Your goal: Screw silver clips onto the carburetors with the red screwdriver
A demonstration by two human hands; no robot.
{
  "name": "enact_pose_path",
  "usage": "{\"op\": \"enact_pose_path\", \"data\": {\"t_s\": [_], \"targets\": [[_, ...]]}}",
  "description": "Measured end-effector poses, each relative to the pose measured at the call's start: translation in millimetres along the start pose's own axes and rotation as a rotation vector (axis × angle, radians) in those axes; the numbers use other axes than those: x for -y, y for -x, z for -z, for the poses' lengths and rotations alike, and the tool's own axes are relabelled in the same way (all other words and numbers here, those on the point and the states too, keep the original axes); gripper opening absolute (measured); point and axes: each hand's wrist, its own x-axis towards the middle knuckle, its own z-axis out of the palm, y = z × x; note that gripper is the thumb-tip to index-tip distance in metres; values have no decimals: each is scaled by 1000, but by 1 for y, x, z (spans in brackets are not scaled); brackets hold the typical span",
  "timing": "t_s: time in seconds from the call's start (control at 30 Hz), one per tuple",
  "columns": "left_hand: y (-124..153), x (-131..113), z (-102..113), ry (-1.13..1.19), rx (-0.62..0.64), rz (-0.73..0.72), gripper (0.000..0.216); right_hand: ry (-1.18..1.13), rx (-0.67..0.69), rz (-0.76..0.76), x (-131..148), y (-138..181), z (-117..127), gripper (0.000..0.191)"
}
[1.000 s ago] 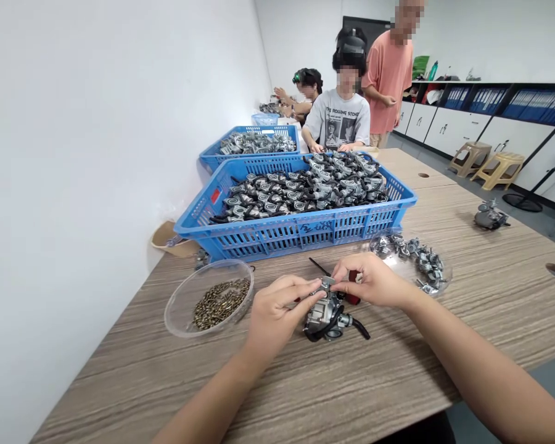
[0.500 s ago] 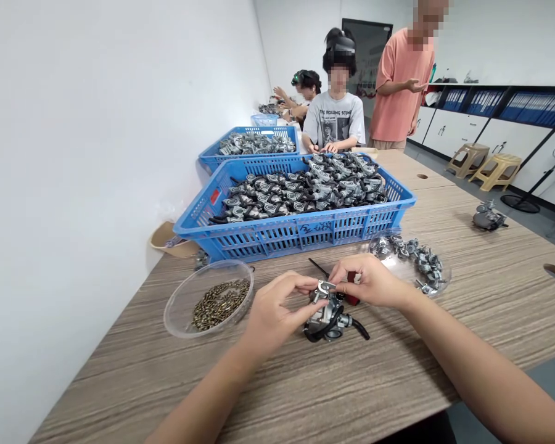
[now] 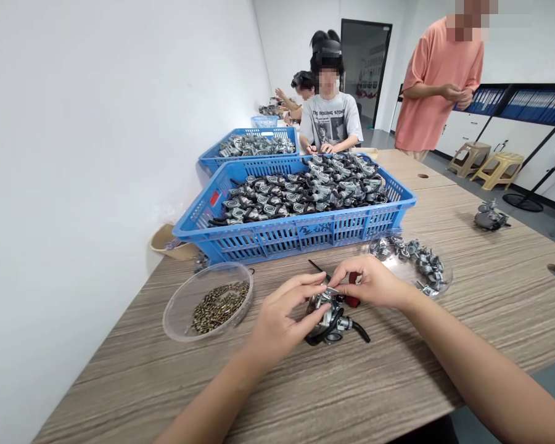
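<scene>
A carburetor (image 3: pixel 333 337) with black hoses rests on the wooden table in front of me. My left hand (image 3: pixel 287 311) is closed around its left side, thumb in front and fingers over the top. At the top of the carburetor, my right hand (image 3: pixel 367 282) pinches a small metal bracket (image 3: pixel 332 290) between thumb and index finger. My fingers partly hide the bracket. Just behind my right hand lies a screwdriver with a red handle (image 3: pixel 353 295) and dark shaft, also partly covered.
A clear tub of brass-coloured screws (image 3: pixel 219 308) stands left, and a clear dish of small metal parts (image 3: pixel 428 265) right. Beyond is a blue crate (image 3: pixel 296 237) full of carburetors. Another carburetor (image 3: pixel 490 217) sits far right. Co-workers (image 3: pixel 330 117) are at the back.
My left fingers have moved from the bracket's edge further over the carburetor, and the bracket now sits lower and flatter. The standing person in the background has shifted right.
</scene>
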Motion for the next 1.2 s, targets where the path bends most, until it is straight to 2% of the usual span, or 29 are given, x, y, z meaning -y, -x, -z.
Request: {"op": "enact_pose_path", "data": {"t_s": [0.17,0.27,0.4,0.5,0.63,0.87,1.0,1.2], "targets": [[7,2,-13,140,-103,88,18,-77,35,-2,-6,-2,-3,19],[9,5,-19,198,-122,140,16,-126,34,-13,-7,-2,-6,26],[7,5,-16,142,-113,48,18,-169,32,-43,-8,0,-10,32],[3,3,-10,62,-80,-30,19,-167,34,-70,-6,1,-11,32],[-2,5,1,-9,-13,-69,10,-136,50,-101,0,1,-11,30],[-10,7,22,-28,117,-159,9,-105,53,-113,6,2,-17,40],[-9,-1,22,-53,143,-60,10,-67,37,-107,8,3,-18,31],[-4,-6,9,-31,61,43,15,-21,-3,-101,9,2,-20,18]]}}
